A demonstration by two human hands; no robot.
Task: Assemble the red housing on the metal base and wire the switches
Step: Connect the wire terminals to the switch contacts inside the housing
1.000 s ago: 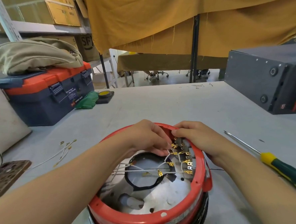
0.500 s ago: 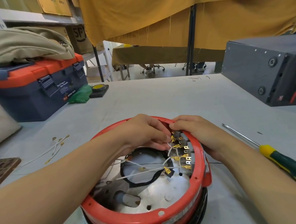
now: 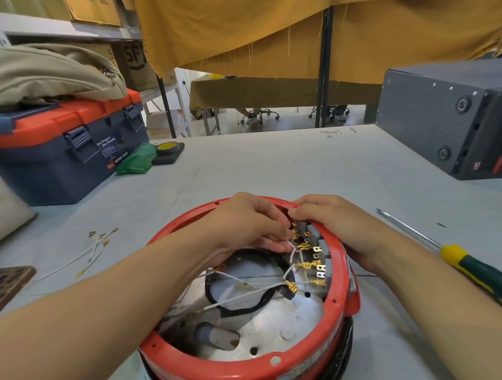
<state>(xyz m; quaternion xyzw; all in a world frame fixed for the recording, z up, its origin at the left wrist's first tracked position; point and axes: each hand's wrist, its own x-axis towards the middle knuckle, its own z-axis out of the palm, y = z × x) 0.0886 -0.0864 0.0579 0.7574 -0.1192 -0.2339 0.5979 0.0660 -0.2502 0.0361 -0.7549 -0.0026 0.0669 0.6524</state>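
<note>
Red housing [image 3: 249, 369] seated on the metal base [image 3: 270, 329], surrounding both grips. Left hand [image 3: 246, 222], fingers curled, pinches a white wire [image 3: 291, 247] at the switches [image 3: 314, 236]; right hand [image 3: 330, 217] grips the rim just beside, fingertips touching the switches.

Red housing [image 3: 249, 369]: round ring seated upright on metal base [image 3: 270, 332]. Grey switches [image 3: 316, 246] line inner right wall; white wires [image 3: 250, 292] with brass terminals attached.
</note>
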